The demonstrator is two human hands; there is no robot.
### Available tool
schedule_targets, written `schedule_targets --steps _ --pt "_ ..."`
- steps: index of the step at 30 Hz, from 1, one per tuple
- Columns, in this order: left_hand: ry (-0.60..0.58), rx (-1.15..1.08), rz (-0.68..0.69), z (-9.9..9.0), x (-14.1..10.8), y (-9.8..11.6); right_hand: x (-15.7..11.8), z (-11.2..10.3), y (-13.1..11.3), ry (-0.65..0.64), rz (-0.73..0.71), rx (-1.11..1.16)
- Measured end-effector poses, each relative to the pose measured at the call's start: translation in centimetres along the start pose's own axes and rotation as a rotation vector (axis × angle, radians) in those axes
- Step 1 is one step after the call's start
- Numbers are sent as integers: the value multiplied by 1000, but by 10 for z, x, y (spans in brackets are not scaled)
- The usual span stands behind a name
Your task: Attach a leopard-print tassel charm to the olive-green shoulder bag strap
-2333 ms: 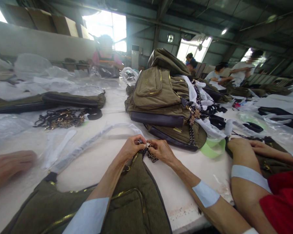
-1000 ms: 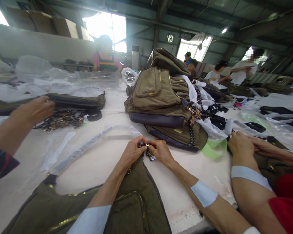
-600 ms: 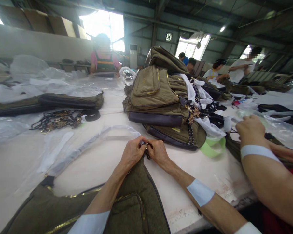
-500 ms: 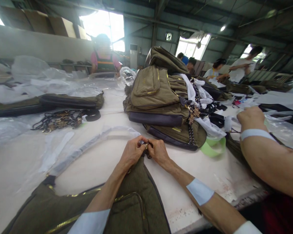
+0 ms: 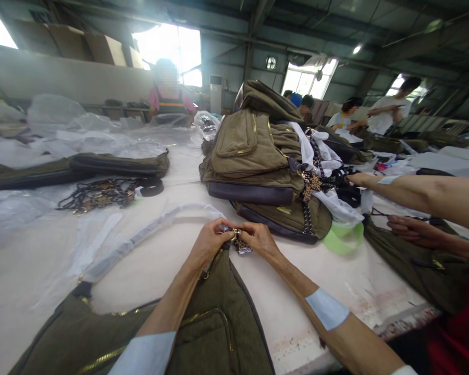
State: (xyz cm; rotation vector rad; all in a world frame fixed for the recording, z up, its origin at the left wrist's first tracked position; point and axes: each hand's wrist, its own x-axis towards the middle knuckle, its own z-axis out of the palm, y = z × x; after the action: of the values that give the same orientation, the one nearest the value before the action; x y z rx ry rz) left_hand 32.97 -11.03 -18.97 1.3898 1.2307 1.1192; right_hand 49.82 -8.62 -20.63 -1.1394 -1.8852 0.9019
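Observation:
An olive corduroy shoulder bag [image 5: 203,333] with gold zippers lies at the table's front edge. Its strap [image 5: 135,239], wrapped in white film, arches from the left corner to the right tip. At that tip, my left hand [image 5: 212,239] pinches the bag's strap end beside a gold ring. My right hand [image 5: 261,240] has thumb and fingers closed on a gold clasp [image 5: 236,233], touching the ring area. A brown-and-gold charm [image 5: 243,247] dangles below it. Whether clasp and ring are joined is hidden by my fingers.
Stacked olive bags [image 5: 254,151] stand just beyond my hands. At left lie a heap of dark cords with gold charms [image 5: 101,195] and a black tape roll [image 5: 152,186]. A green strip [image 5: 344,237] sits at right, near a co-worker's hands [image 5: 410,229] and another bag [image 5: 410,265].
My hands stay at the strap end; the clasp and charm show more plainly between them. The co-worker's arm at right has reached in toward the stacked bags, and a second hand now shows.

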Motion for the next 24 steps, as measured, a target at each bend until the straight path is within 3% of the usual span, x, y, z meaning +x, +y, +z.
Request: schedule_targets --steps 4,7,12,19,24 --pt "-1 21 18 -1 0 0 2 -2 0 14 -83 -3" --pt "-5 12 8 -3 1 0 4 -3 3 -30 -30 59" --pt "12 30 37 -3 0 0 6 -9 6 -215 5 227" --pt "34 40 48 -3 4 -3 12 -6 11 -278 19 440" --pt "33 16 36 -2 3 -1 13 -4 14 -282 6 472"
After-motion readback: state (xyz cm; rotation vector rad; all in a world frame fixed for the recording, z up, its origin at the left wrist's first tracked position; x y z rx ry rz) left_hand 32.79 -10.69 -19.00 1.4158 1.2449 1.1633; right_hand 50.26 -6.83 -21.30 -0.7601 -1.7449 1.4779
